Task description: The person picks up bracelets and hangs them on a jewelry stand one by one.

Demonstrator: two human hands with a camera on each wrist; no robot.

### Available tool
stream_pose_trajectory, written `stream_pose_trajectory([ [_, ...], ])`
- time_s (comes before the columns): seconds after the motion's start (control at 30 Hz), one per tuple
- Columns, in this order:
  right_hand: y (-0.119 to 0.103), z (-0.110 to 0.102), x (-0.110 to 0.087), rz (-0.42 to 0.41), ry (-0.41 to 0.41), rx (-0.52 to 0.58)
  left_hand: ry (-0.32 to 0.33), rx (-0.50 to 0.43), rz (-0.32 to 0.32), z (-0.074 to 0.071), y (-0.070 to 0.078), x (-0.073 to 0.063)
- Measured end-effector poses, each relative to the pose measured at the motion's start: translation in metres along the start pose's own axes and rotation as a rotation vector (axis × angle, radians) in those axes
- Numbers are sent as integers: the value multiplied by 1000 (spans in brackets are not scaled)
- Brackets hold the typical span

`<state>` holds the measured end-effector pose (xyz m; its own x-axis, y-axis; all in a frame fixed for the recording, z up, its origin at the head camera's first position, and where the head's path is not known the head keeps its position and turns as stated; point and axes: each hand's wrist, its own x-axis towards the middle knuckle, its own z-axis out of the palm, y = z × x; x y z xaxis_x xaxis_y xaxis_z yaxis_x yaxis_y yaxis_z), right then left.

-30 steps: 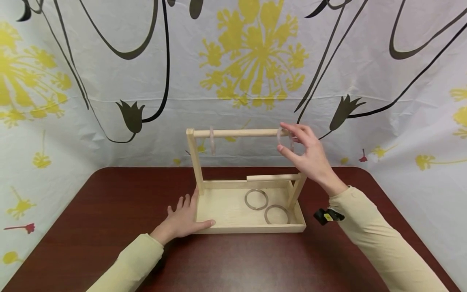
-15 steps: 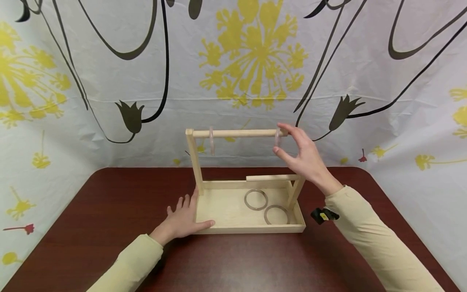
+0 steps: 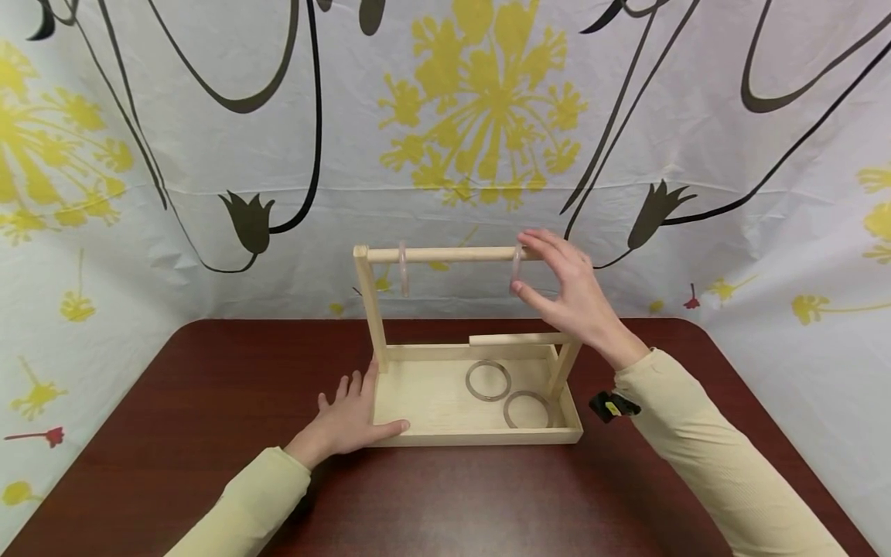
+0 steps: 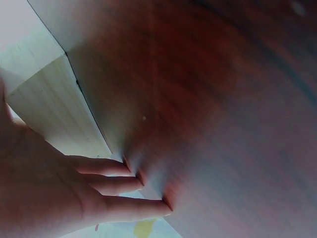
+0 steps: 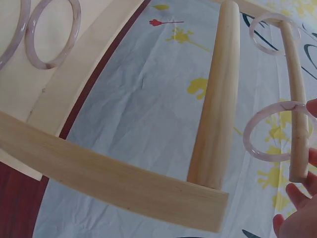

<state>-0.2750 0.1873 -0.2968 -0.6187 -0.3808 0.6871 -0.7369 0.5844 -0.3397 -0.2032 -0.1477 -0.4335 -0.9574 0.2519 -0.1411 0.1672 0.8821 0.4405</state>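
Observation:
My right hand [image 3: 576, 290] pinches a pale translucent bangle [image 3: 516, 271] between thumb and fingers. This bangle encircles the upper rod [image 3: 452, 254] of a wooden stand, some way in from the rod's free right end. Another bangle [image 3: 404, 280] hangs on the same rod near the left post [image 3: 372, 305]. Two more lie flat in the stand's tray: one bangle [image 3: 469, 381] near the middle and one bangle [image 3: 527, 393] by the front right corner. My left hand [image 3: 348, 422] rests at the tray's left end, thumb over the front rim, fingers straight and spread on the table.
A lower rod [image 3: 518, 339] reaches left from the short right post [image 3: 565, 367], its left end free. The stand's tray [image 3: 480, 438] sits on a dark reddish table [image 3: 445, 495]. Behind hangs a white cloth [image 3: 348, 139] with a flower print.
My right hand has moved left, bringing the bangle from the upper rod's free end farther along it. My left hand and the other bangles have stayed put.

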Motion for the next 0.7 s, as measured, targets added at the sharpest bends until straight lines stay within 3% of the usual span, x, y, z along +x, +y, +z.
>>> stream_pose_trajectory([
  [0.7,-16,9,11,-95,-41,-147,1,0,2,-1,1,0],
])
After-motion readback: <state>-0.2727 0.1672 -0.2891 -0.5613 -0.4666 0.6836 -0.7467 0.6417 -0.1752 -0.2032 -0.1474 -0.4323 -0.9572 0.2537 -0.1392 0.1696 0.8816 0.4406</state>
